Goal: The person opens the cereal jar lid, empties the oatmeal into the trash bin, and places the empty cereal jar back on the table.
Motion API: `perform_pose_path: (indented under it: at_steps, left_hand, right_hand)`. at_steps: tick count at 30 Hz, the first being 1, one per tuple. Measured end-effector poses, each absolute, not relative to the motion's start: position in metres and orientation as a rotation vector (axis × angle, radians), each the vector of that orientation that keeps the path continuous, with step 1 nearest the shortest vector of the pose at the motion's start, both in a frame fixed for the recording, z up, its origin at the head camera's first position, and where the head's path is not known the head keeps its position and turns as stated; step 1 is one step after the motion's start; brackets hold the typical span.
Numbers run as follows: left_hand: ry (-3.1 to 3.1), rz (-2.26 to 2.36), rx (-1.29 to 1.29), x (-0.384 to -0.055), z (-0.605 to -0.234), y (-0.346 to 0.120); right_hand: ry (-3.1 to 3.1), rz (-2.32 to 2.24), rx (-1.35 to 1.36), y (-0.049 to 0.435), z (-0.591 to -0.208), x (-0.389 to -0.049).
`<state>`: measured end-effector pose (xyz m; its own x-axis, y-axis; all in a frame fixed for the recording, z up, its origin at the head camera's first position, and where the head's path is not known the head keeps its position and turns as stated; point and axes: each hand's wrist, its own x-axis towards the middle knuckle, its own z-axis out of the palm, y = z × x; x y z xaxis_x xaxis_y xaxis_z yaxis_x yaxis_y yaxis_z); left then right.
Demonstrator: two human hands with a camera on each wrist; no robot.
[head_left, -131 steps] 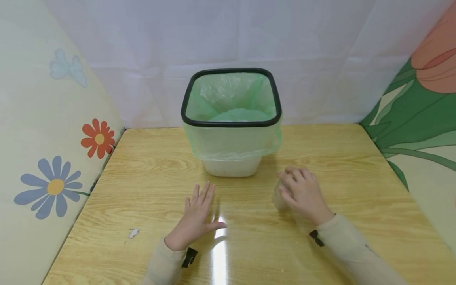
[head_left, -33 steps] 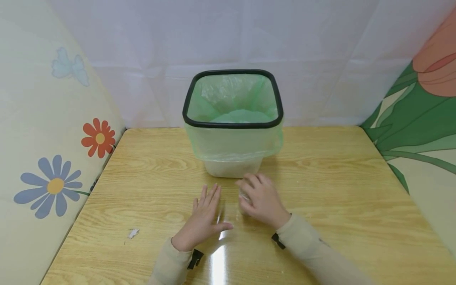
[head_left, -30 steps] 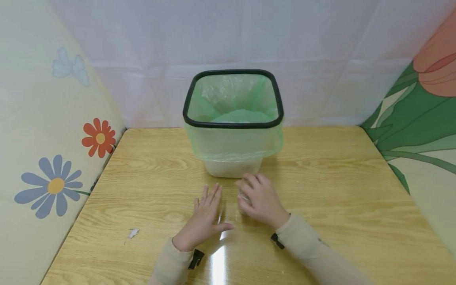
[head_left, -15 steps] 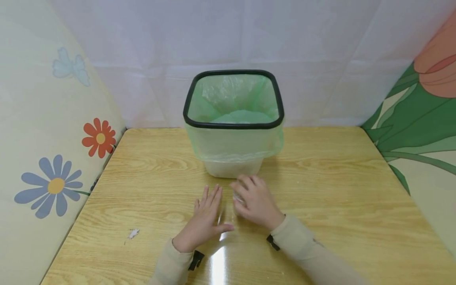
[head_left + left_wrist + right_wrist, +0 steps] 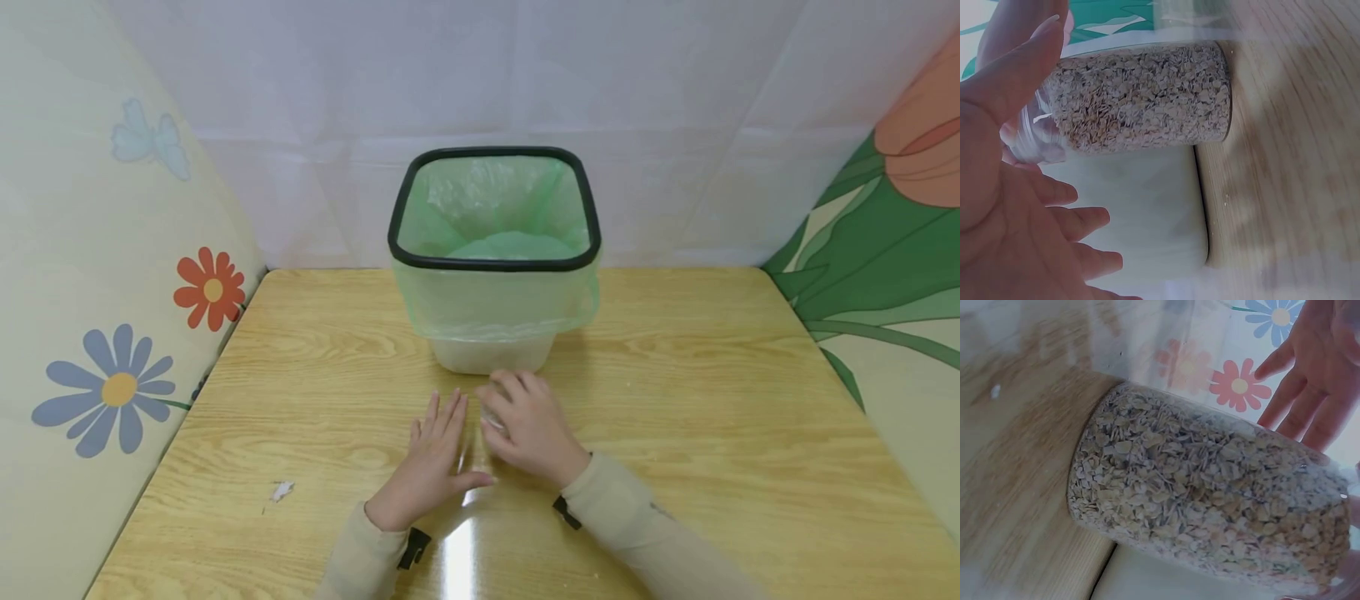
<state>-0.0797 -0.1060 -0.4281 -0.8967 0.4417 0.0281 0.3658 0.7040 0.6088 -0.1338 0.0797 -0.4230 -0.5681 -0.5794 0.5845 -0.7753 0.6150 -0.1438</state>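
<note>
My right hand (image 5: 528, 427) holds a clear jar of rolled oats (image 5: 1141, 100) from above, fingers curled round its narrower top. In the head view the hand mostly covers the jar. The jar is upright, its base right at the tabletop. Just left of it is my left hand (image 5: 427, 462), palm down, fingers straight and spread and thumb pointing right. In the right wrist view the left hand's fingers (image 5: 1300, 409) overlap the jar's far side; nothing is gripped in them.
Behind the hands stands a white bin (image 5: 491, 354) with a black rim (image 5: 495, 265) and a green liner bag (image 5: 487, 196). The glossy wooden table (image 5: 712, 400) has a chipped white patch (image 5: 282, 491) at left. Flower-painted walls (image 5: 75, 250) flank it, with a white cloth backdrop (image 5: 337, 100) behind.
Over the last seconds my right hand has brought the jar leftward from the right side, close beside my left hand. My left hand has shifted slightly right and stays spread.
</note>
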Motion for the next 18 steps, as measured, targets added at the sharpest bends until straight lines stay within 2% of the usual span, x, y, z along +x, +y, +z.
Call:
perform_pose_path:
  at_steps: [18]
  left_hand:
    - [2.745, 1.015, 0.637, -0.083, -0.433, -0.105]
  right_hand:
    - [-2.327, 0.527, 1.083, 0.065, -0.425, -0.131]
